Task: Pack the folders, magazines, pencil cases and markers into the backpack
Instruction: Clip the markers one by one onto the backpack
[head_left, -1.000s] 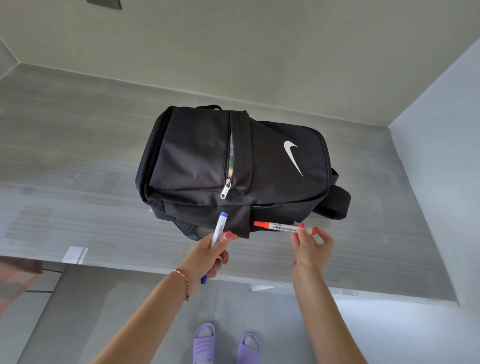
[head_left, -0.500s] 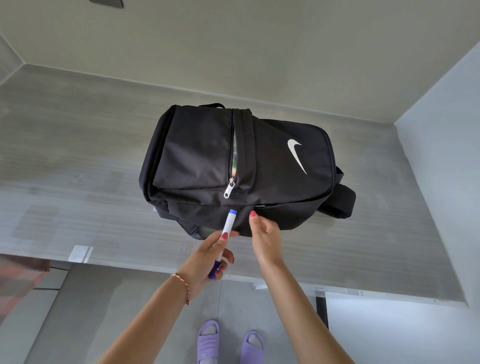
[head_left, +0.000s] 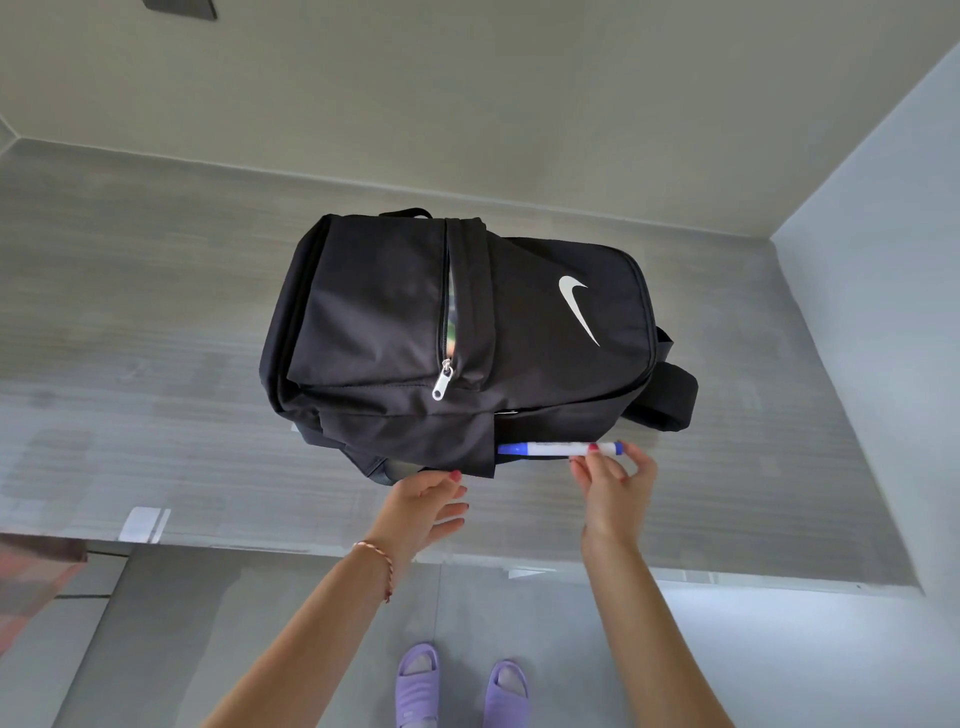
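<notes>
One blue marker (head_left: 560, 449) lies level in the right hand (head_left: 613, 480), pinched near its cap end, tip aimed into the side pocket of the backpack (head_left: 395, 312) on the bench (head_left: 156, 364). Left hand (head_left: 423, 501), its grip relaxed and holding nothing, touches the pocket flap, likely to steady it.

Marker (head_left: 560, 449) just before backpack (head_left: 457, 332)

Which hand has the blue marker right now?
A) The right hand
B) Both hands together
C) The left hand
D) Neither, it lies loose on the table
A: the right hand pinches the blue marker near its outer end, holding it level at the backpack's near side pocket, while the left hand touches the pocket's edge and holds no marker.
</notes>
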